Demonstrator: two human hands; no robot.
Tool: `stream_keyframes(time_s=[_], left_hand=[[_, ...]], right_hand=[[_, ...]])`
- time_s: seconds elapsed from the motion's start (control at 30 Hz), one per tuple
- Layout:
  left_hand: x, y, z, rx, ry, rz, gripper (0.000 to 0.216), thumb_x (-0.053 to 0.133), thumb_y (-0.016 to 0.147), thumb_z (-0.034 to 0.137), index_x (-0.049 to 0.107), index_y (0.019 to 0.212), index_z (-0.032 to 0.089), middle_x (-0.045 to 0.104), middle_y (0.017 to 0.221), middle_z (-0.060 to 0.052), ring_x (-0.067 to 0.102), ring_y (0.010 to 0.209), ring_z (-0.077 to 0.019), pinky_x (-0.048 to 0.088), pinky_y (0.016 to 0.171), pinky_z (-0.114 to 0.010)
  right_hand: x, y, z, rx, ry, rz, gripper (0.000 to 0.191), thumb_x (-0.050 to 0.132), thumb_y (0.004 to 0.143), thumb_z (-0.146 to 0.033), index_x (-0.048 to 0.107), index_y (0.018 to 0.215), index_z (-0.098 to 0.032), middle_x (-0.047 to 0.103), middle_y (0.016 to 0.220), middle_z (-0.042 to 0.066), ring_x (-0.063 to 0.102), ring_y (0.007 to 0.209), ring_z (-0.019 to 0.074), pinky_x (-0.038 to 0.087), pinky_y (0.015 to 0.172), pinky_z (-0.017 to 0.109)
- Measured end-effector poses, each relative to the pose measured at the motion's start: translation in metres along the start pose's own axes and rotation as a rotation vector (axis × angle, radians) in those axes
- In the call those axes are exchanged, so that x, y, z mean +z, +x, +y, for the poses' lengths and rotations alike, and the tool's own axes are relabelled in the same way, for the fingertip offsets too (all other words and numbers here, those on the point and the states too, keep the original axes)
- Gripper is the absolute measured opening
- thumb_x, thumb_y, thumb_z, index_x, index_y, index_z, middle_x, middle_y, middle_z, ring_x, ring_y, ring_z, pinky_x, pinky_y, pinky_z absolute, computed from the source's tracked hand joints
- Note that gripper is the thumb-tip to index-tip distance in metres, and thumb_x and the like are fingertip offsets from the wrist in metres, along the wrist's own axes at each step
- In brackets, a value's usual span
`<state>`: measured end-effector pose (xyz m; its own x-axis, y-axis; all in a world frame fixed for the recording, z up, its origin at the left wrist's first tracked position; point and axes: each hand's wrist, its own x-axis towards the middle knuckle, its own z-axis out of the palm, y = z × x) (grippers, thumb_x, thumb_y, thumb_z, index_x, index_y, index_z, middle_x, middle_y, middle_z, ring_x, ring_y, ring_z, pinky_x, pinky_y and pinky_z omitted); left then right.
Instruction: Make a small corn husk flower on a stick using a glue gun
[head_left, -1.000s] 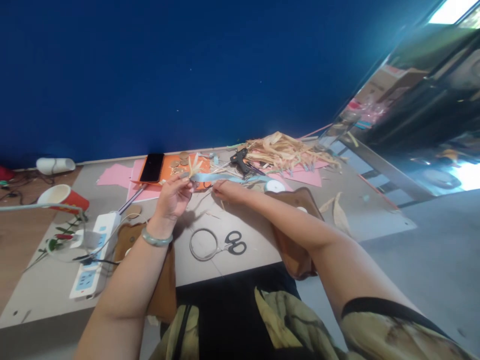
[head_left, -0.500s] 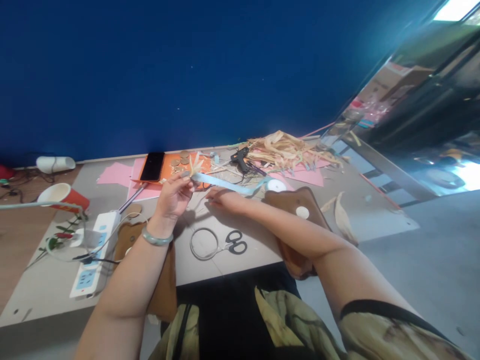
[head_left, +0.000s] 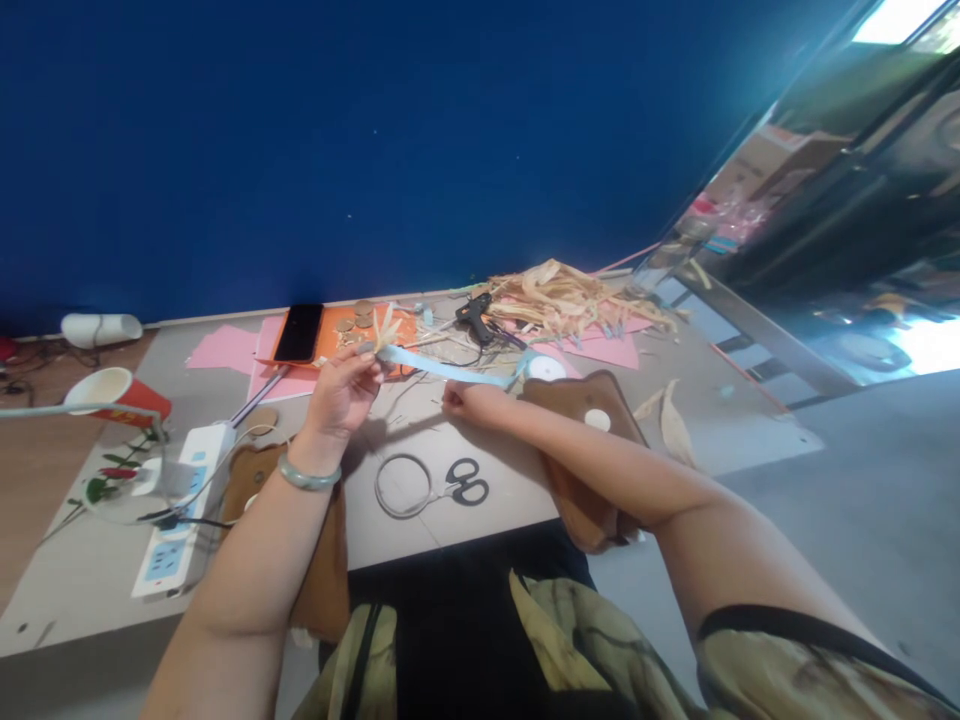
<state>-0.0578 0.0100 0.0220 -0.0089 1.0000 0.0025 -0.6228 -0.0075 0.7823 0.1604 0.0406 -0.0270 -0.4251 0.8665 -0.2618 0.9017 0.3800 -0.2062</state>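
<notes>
My left hand (head_left: 345,390) is closed in a pinch on a small pale flower of dried husk strips (head_left: 386,328). From that pinch a light blue ribbon (head_left: 450,371) stretches right to its white spool (head_left: 547,369). Just under the ribbon, my right hand (head_left: 476,400) has its fingers curled in; whether anything is between them is hidden. Nearer me, scissors with black handles (head_left: 466,483) lie beside a ring of thin wire (head_left: 403,487) on the grey table board (head_left: 397,540).
A black glue gun (head_left: 474,317) and a heap of dried husks (head_left: 562,298) lie behind. At left are a phone (head_left: 298,332), a power strip (head_left: 180,520) and a red paper cup (head_left: 124,397). Brown pads (head_left: 589,455) flank the work area.
My right hand has moved right along the ribbon, away from the left hand. My left hand keeps its pinch on the flower. The whole view has shifted slightly.
</notes>
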Motion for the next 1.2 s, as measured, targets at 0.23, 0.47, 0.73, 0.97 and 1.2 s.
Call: stream_keyframes(time_s=[0.23,0.47,0.73,0.97,1.2], left_hand=[[0.000,0.000,0.000,0.020,0.005,-0.023,0.010,0.071,0.062,0.014,0.062,0.059,0.015,0.057,0.052,0.003,0.052,0.049,-0.0058,0.048,0.055,-0.020],[0.002,0.000,0.001,0.008,0.004,0.009,0.010,0.071,0.061,0.013,0.061,0.060,0.016,0.056,0.052,0.003,0.053,0.051,-0.0061,0.044,0.051,-0.018],[0.003,-0.001,0.001,0.016,0.028,-0.011,0.012,0.071,0.062,0.015,0.059,0.059,0.016,0.055,0.052,0.004,0.052,0.049,-0.0064,0.050,0.062,-0.025],[0.001,-0.001,0.000,0.025,0.010,-0.028,0.012,0.072,0.062,0.017,0.060,0.060,0.015,0.056,0.052,0.004,0.051,0.049,-0.0063,0.051,0.064,-0.026],[0.001,-0.001,0.000,0.011,0.021,-0.013,0.011,0.071,0.061,0.016,0.061,0.060,0.015,0.056,0.052,0.004,0.051,0.049,-0.0061,0.050,0.063,-0.025]], right_hand=[[-0.008,0.003,-0.003,0.029,-0.061,0.072,0.032,0.043,0.095,-0.030,0.064,0.112,-0.014,0.069,0.109,0.015,0.062,0.095,0.0230,0.042,0.079,0.028],[0.017,-0.015,-0.039,-0.280,-0.121,0.031,0.029,0.046,0.093,-0.031,0.065,0.105,-0.013,0.066,0.108,0.016,0.065,0.094,0.0241,0.046,0.076,0.029],[0.003,0.017,-0.003,-0.033,-0.209,0.063,0.032,0.038,0.096,-0.022,0.061,0.112,-0.005,0.068,0.098,0.025,0.066,0.095,0.0310,0.048,0.077,0.035],[-0.022,0.026,0.022,-0.002,-0.202,0.116,0.033,0.034,0.096,-0.018,0.063,0.108,-0.007,0.067,0.107,0.023,0.065,0.099,0.0290,0.045,0.082,0.033],[-0.008,0.000,0.013,-0.104,-0.192,0.052,0.024,0.044,0.090,-0.018,0.066,0.100,-0.014,0.067,0.105,0.015,0.064,0.093,0.0252,0.047,0.077,0.031]])
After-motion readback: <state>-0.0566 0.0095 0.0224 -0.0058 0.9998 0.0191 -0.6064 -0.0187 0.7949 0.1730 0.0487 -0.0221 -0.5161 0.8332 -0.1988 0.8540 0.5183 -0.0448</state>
